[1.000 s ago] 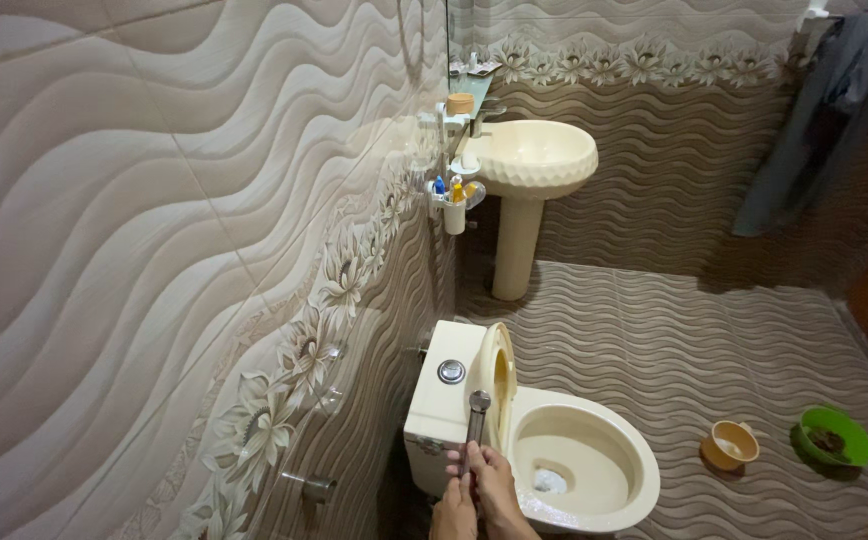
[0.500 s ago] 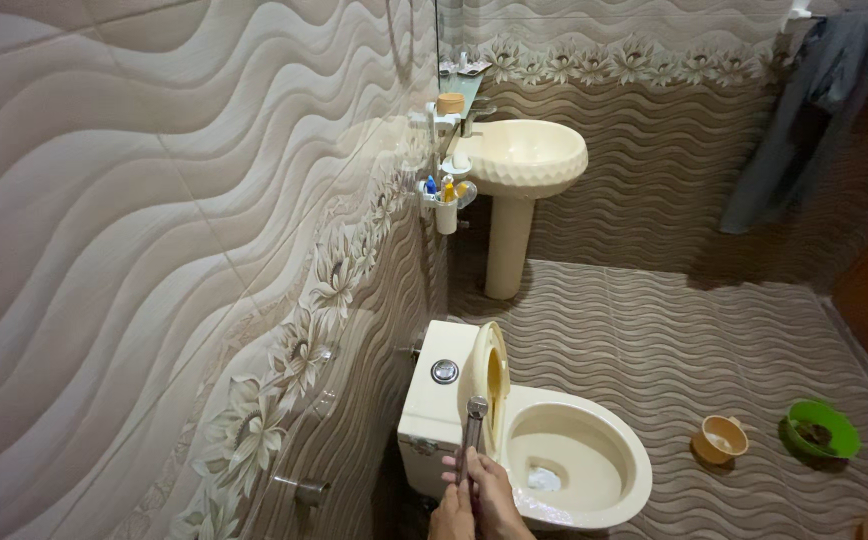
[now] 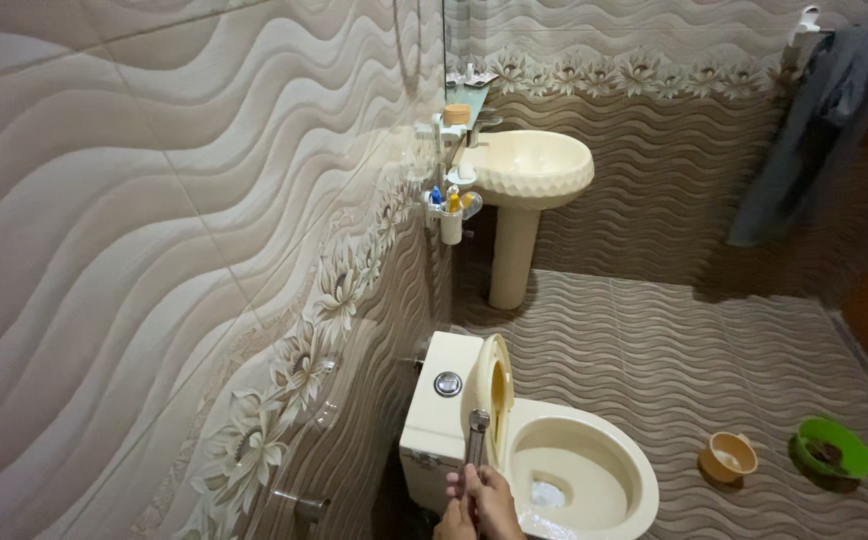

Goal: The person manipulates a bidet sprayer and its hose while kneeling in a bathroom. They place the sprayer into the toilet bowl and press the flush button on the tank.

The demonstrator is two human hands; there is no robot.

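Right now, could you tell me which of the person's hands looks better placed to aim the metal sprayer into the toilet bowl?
Probably the right hand: it grips the sprayer on the toilet bowl side. The left hand sits lower, nearer the cistern.

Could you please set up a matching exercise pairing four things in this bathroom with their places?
Things:
1. metal sprayer
2. pedestal sink
3. green bowl
4. grey cloth

Places:
A. hanging on the far wall, upper right
B. held in the hands at the toilet
C. on the floor at the right
D. in the far corner

Pairs: 1-B, 2-D, 3-C, 4-A
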